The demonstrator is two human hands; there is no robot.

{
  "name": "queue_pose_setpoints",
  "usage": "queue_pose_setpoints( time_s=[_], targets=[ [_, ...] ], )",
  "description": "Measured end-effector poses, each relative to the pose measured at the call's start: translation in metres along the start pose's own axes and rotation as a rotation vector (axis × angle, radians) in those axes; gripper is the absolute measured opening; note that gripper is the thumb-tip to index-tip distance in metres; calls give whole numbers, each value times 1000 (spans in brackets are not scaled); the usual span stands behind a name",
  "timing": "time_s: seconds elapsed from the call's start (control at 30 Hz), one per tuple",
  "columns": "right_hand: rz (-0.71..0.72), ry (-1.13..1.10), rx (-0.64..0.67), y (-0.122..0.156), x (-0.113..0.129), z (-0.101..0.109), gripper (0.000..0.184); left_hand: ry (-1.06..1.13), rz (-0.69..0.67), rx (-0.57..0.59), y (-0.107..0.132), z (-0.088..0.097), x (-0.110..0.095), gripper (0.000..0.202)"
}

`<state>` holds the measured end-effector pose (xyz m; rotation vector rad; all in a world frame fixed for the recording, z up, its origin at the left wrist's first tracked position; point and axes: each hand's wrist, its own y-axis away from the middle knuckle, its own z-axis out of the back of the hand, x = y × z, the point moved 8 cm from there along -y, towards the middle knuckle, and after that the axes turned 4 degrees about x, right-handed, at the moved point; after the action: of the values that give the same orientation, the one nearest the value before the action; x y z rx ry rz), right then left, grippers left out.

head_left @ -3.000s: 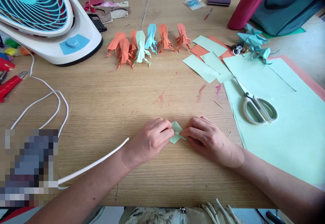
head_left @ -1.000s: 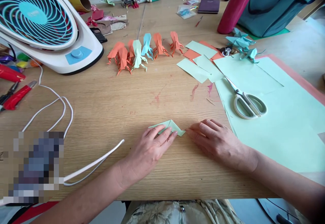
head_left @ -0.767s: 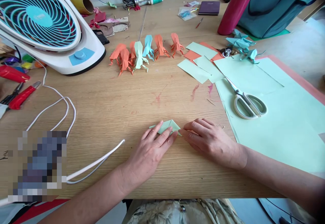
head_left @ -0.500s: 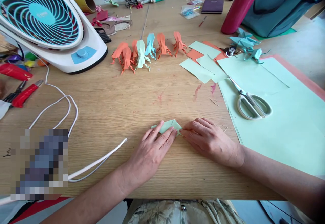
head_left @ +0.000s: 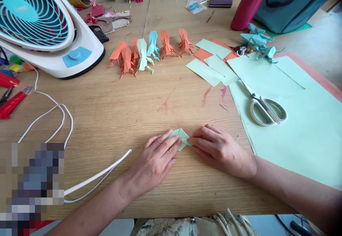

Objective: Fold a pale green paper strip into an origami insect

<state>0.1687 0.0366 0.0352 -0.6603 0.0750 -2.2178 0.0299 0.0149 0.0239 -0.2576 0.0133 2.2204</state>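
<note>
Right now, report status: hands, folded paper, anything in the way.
Left hand spread over the folded paper. Right hand pinching its right corner. Scissors off to the right, apparently not in the way.

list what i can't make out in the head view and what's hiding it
Head view, all four:
Folded green paper: much of its left side is under the left hand, part of its right tip behind the right hand.
White fan: cut off by the left and top edges.
Teal bag: cut off by the top edge.
Lower left: a pixelated patch blurs what lies there.
</note>
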Motion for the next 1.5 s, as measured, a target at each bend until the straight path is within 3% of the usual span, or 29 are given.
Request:
queue_pose_setpoints(
  time_s=[0.2, 0.37, 0.83, 1.1, 1.5],
  targets=[
    [-87, -134, 31, -3, -7, 0, 17, 21, 17, -35, -12, 15, 2, 29],
    [-140, -175, 24, -4, -11, 0, 16, 20, 9, 0, -25, 21, 1, 21],
    [-173, -263, 6, -6, -16, 3, 15, 443, 109, -76, -48, 10, 20, 11],
    [-178, -324, 48, -4, -20, 0, 18, 678, 149, -24, -50, 2, 35, 14],
    [-209, -328, 61, -5, -21, 1, 14, 692, 140, -31, -52, 2, 38, 16]
  ],
)
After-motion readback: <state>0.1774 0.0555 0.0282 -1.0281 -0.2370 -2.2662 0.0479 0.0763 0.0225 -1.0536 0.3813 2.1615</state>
